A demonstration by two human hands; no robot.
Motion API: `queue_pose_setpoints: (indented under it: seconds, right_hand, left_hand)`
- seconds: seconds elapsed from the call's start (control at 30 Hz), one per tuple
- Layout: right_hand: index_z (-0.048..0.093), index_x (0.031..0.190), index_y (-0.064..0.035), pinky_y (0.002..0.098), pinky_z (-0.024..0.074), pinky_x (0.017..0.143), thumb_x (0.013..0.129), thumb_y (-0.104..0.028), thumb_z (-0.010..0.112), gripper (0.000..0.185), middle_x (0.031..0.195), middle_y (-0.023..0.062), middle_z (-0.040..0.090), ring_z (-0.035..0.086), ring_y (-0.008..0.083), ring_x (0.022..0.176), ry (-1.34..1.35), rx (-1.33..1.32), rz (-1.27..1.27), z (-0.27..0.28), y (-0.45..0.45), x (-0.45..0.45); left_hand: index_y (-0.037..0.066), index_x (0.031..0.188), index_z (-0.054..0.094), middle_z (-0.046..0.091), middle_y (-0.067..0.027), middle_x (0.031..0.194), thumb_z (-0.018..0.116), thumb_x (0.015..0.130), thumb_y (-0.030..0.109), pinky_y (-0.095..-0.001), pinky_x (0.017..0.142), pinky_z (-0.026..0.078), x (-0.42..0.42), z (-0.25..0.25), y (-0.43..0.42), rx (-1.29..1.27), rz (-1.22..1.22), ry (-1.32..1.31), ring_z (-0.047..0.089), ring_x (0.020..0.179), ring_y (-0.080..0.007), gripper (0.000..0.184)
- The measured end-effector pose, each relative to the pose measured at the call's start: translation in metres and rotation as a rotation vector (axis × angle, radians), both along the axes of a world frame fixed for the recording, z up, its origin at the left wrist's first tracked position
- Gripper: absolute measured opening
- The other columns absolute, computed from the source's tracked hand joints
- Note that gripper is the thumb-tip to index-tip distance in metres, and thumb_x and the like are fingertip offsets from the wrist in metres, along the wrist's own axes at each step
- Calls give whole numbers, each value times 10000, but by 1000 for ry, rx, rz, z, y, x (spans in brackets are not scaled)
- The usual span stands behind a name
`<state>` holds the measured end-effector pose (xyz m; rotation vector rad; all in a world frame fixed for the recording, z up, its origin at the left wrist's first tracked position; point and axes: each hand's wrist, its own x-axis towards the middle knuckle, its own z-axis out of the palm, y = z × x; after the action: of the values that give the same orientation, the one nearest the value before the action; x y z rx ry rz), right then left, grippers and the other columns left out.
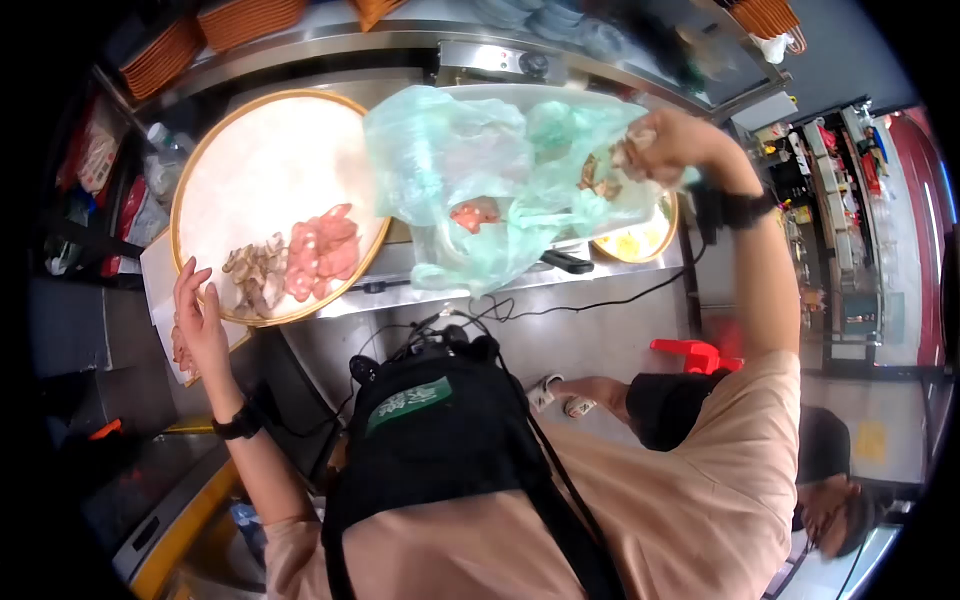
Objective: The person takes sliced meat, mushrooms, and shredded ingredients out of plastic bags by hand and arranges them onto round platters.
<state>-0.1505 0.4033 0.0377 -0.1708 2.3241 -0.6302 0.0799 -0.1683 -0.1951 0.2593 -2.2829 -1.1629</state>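
Observation:
My left hand (pixel 198 318) is at the lower left rim of a round tray (pixel 270 150), fingers spread. On the tray lie greyish-brown pieces (pixel 256 275) and, beside them, pink meat pieces (pixel 323 252). My right hand (pixel 665 145) is raised over the right end of the green plastic bags (pixel 450 150), its fingers curled round pale brownish pieces, somewhat blurred. Below it, more brown pieces (pixel 598 180) rest in an open bag. A pink piece (pixel 474 213) shows in the middle bag.
A bowl with yellow contents (pixel 636 240) sits at the counter's right. A black handle (pixel 567 262) juts over the front edge, near dark cables (pixel 600 305). A red stool (pixel 697 354) stands on the floor. Another person (pixel 835 500) is at the lower right.

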Motion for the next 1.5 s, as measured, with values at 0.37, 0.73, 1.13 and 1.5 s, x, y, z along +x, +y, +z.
queue_pose_setpoints:
  seconds: [0.37, 0.73, 1.13, 1.5]
  right_hand:
    - [698, 937, -20, 216, 466, 511, 736, -72, 721, 209, 775, 33, 679, 607, 85, 623, 241, 463, 356, 46, -76, -21]
    - [572, 792, 17, 227, 403, 448, 740, 21, 670, 111, 680, 8, 565, 523, 61, 553, 113, 76, 718, 124, -267, 37]
    - [617, 1005, 43, 245, 490, 539, 809, -77, 669, 236, 712, 85, 652, 616, 118, 597, 205, -233, 700, -91, -530, 102]
    - [546, 1257, -45, 359, 525, 866, 879, -219, 679, 437, 1159, 191, 608, 641, 274, 1005, 495, -70, 807, -94, -456, 96]
  left_hand:
    - [27, 1046, 614, 508, -132, 1356, 558, 904, 29, -364, 1080, 320, -24, 36, 4, -61, -114, -34, 447, 1291, -277, 152]
    - [49, 1426, 328, 396, -222, 1432, 362, 991, 541, -515, 1075, 386, -64, 89, 65, 1122, -722, 40, 413, 1326, -360, 658]
    - [31, 1360, 403, 502, -183, 1338, 294, 1024, 407, -625, 1029, 393, -27, 38, -17, 2009, -430, 147, 488, 1243, -383, 516]
    - [49, 1232, 525, 602, -139, 1187, 334, 1005, 333, -513, 1047, 393, -65, 36, 26, 2135, -368, -72, 557, 1131, -290, 411]
